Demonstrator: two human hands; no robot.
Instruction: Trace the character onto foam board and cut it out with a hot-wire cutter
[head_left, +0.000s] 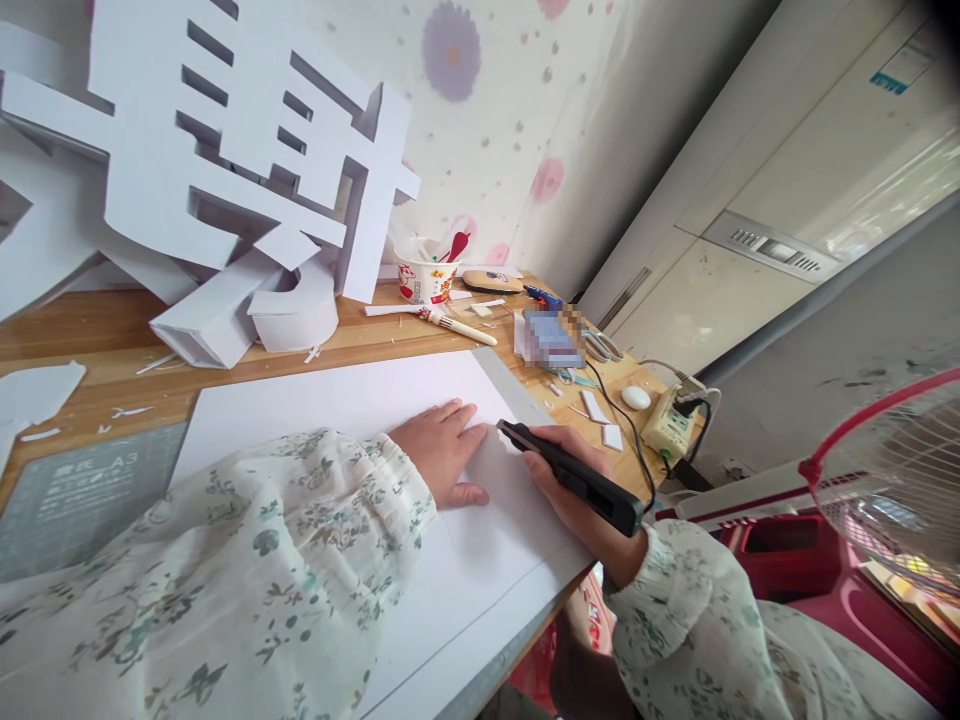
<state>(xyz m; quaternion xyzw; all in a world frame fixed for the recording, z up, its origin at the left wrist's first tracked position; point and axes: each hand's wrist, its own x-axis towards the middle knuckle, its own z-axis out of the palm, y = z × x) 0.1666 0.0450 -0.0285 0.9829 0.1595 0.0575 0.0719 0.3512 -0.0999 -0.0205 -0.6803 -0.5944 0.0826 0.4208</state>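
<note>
A large white sheet [315, 405] lies over a grey cutting mat [90, 500] marked A3, with a long dark line near its front edge. My left hand [442, 455] rests flat on the sheet, fingers spread and holding nothing. In my right hand [574, 490] is a black utility knife [574, 475], its tip pointing left, close to my left fingertips. The tip hovers at or just over the sheet; I cannot tell whether it touches. Part of the sheet is hidden under my left sleeve.
Large white cut-out characters [225, 130] stand at the back left. Behind the sheet are a paper tub [426, 281], a white pen [469, 328] and a blue glue gun [544, 298]. A power strip [670, 425] with cables sits right. A red-rimmed fan [892, 480] stands beyond the table edge.
</note>
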